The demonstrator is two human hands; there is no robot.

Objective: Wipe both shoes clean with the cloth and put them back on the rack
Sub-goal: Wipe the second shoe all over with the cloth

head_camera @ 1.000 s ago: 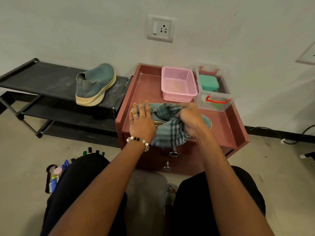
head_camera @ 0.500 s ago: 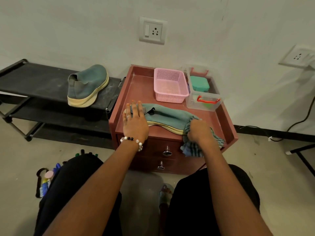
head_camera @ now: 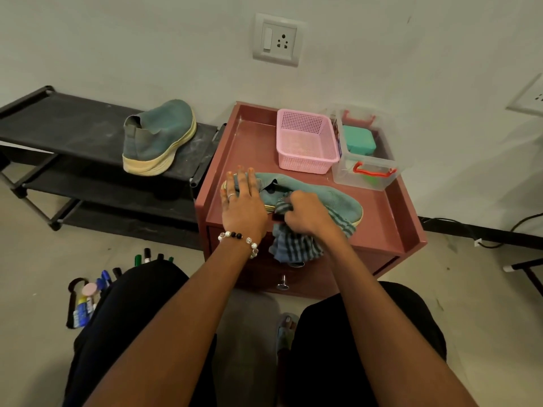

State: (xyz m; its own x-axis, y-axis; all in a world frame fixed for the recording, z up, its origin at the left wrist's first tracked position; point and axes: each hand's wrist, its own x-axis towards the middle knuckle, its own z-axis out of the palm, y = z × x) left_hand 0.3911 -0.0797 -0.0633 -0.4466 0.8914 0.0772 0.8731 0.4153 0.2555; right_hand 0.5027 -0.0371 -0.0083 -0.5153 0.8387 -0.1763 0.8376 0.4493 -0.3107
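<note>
A teal slip-on shoe lies on its side on the reddish drawer cabinet, toe to the right. My left hand presses flat on its heel end, fingers spread. My right hand is closed around a striped blue-grey cloth, pressed against the middle of the shoe's side; the cloth hangs over the cabinet's front edge. The second teal shoe stands upright on the top shelf of the black rack at left, heel toward me.
A pink mesh basket and a clear box with red handles sit at the back of the cabinet top. Markers and small bottles lie on the floor by my left knee. A wall socket is above.
My right hand has dragged the cloth from the shoe's toe end back left to its middle. The left hand has stayed on the heel.
</note>
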